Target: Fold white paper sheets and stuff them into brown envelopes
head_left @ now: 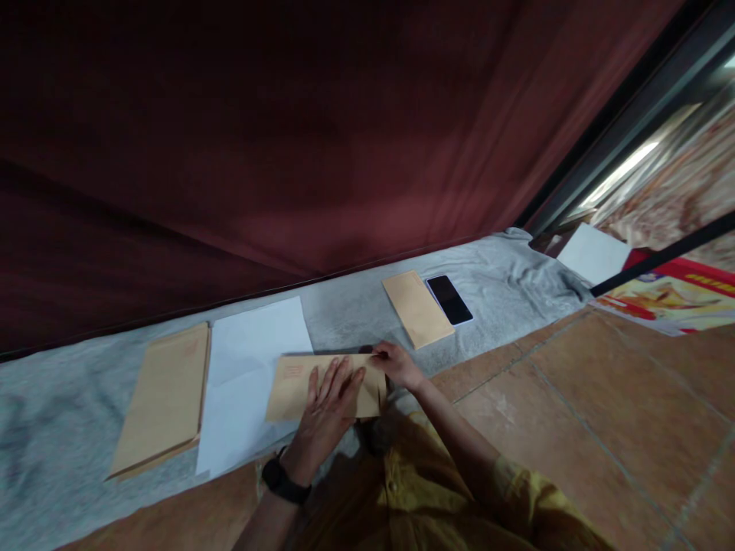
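A brown paper envelope (pixel 292 394) with small red print lies in front of me, partly over a stack of white paper (pixel 246 383). My left hand (pixel 333 390), with a black band on its wrist, rests flat on the envelope with the fingers spread. At the envelope's right end, my right hand (pixel 396 365) pinches its upper corner between thumb and fingers. Left of the white paper is a pile of brown envelopes (pixel 164 398). Another envelope (pixel 418 310) lies farther right, beside a dark-screened phone (pixel 450 299).
A grey cloth (pixel 350 314) covers the narrow surface under the papers. Behind it hangs a dark red curtain (pixel 287 153). Brown floor tiles (pixel 551 398) spread to the right. A colourful printed box or sheet (pixel 677 295) and a white sheet (pixel 594 252) lie beyond a dark bar.
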Action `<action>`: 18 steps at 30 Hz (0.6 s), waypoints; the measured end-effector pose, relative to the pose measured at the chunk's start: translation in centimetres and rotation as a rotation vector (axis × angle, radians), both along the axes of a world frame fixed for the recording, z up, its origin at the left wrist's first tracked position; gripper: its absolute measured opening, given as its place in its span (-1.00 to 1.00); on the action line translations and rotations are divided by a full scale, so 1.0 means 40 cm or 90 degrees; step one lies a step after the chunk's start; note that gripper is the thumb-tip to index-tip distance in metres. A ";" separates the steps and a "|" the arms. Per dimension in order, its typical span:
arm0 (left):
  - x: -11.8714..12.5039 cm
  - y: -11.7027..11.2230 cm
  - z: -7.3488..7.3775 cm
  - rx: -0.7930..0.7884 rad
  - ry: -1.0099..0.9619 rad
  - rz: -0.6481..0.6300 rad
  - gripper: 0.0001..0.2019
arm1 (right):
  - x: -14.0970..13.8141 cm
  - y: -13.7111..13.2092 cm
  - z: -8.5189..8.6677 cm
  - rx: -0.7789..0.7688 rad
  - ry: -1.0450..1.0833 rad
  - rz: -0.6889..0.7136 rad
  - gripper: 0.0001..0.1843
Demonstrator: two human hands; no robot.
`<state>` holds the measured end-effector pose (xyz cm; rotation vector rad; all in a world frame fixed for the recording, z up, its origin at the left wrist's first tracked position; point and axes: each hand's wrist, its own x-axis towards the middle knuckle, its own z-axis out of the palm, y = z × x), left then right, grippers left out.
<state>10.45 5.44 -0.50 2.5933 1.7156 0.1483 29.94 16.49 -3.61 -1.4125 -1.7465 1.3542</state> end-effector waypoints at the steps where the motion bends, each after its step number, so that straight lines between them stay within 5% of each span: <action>1: 0.002 -0.005 0.010 0.010 0.005 0.000 -0.24 | 0.007 -0.008 0.003 -0.025 0.034 -0.001 -0.88; 8: 0.021 0.004 0.050 0.040 0.023 0.009 -0.23 | 0.053 -0.070 0.016 -0.233 0.385 -0.222 -0.50; 12: 0.048 0.035 0.018 0.034 0.007 -0.003 -0.25 | 0.050 -0.086 -0.003 -0.240 0.414 -0.299 -0.44; 18: 0.088 0.048 -0.042 0.016 -0.042 0.012 -0.43 | 0.055 -0.088 -0.036 -0.204 0.350 -0.254 -0.48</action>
